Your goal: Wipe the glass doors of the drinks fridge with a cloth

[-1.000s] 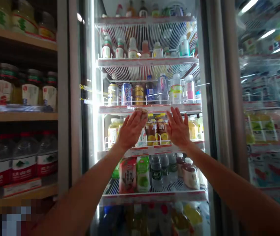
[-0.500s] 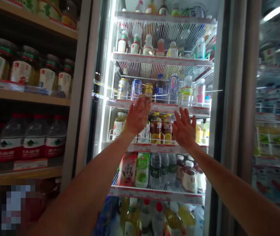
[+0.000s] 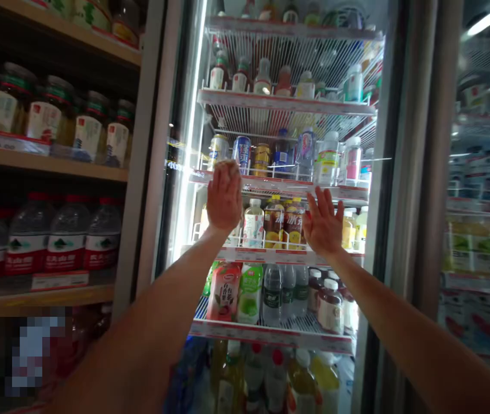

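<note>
Dim shop aisle. At left, wooden shelving [image 3: 42, 163] holds labelled jars [image 3: 50, 118] and, below, large water bottles [image 3: 68, 236] with red caps. At centre stands a brightly lit drinks cooler with a glass door [image 3: 385, 172].

Item: left hand [image 3: 224, 195]. Raised, open, fingers upward, palm facing the cooler; empty, not clenched. In view it overlaps the front edge of a wire shelf [image 3: 279, 185], just below a blue can [image 3: 242, 154].

Item: right hand [image 3: 323, 223]. Raised, fingers spread, palm facing the cooler; also empty. Just beside it stand two bottles of orange-labelled drink [image 3: 283, 223].

Condition: hands level with the door; whether either palm touches the glass cannot be told.
</note>
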`<state>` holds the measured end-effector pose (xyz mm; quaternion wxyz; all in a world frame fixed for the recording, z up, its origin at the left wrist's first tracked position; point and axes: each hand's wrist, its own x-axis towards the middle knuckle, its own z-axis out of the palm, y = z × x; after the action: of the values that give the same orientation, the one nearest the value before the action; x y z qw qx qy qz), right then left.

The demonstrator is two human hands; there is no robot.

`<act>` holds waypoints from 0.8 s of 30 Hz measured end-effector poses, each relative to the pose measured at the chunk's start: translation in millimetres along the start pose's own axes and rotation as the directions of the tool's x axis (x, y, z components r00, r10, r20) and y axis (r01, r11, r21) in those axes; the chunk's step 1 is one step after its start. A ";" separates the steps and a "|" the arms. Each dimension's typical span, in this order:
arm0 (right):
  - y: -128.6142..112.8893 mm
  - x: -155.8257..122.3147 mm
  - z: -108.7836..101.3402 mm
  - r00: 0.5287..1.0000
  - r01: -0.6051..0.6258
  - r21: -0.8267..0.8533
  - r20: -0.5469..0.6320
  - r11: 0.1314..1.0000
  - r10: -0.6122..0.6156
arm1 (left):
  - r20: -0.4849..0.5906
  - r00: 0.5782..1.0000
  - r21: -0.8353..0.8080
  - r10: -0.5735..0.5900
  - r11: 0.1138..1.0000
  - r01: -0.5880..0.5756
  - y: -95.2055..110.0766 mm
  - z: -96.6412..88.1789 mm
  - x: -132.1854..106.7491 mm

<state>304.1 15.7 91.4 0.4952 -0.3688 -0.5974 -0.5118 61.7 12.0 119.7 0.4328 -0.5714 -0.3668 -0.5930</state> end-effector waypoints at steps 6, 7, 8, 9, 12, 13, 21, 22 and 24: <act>0.5 -0.5 0.1 1.000 -0.003 0.001 -0.002 1.000 0.003 | 0.090 0.950 -0.053 0.298 0.954 -0.294 41.6 14.0 -21.1; 0.8 -0.6 -0.1 1.000 -0.001 -0.006 -0.003 1.000 0.001 | 0.144 0.895 -0.080 0.423 0.906 -0.416 47.4 14.8 -25.8; 1.0 -0.6 -0.3 1.000 0.001 -0.011 -0.003 1.000 -0.001 | 0.186 0.839 -0.104 0.512 0.859 -0.501 48.2 13.8 -28.3; 1.0 -0.6 -0.6 1.000 0.002 -0.013 0.000 1.000 -0.002 | 0.214 0.802 -0.119 0.557 0.830 -0.545 43.6 11.1 -28.2; 0.5 -0.1 -1.3 1.000 -0.004 -0.014 0.019 1.000 0.004 | 0.195 0.889 -0.069 0.414 0.910 -0.408 5.7 -2.1 -14.7; 0.2 0.1 -1.4 1.000 -0.010 -0.013 0.022 1.000 0.010 | 0.137 0.952 -0.024 0.273 0.962 -0.272 -9.0 -5.8 -8.4; -0.4 0.9 0.0 1.000 -0.022 -0.010 0.015 1.000 0.023 | 0.038 0.984 0.037 0.176 0.983 -0.178 25.4 10.2 -21.6; -0.2 0.9 -0.1 1.000 -0.023 -0.011 0.013 1.000 0.023 | 0.080 0.955 0.016 0.286 0.957 -0.288 38.3 13.4 -28.1; 0.0 0.6 -0.4 1.000 -0.021 -0.016 0.013 1.000 0.021 | 0.133 0.899 -0.022 0.418 0.908 -0.419 53.1 17.0 -35.6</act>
<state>304.0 15.3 91.9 0.4936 -0.3824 -0.5926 -0.5088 116.3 12.3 82.4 0.5263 -0.6741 -0.2657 -0.4450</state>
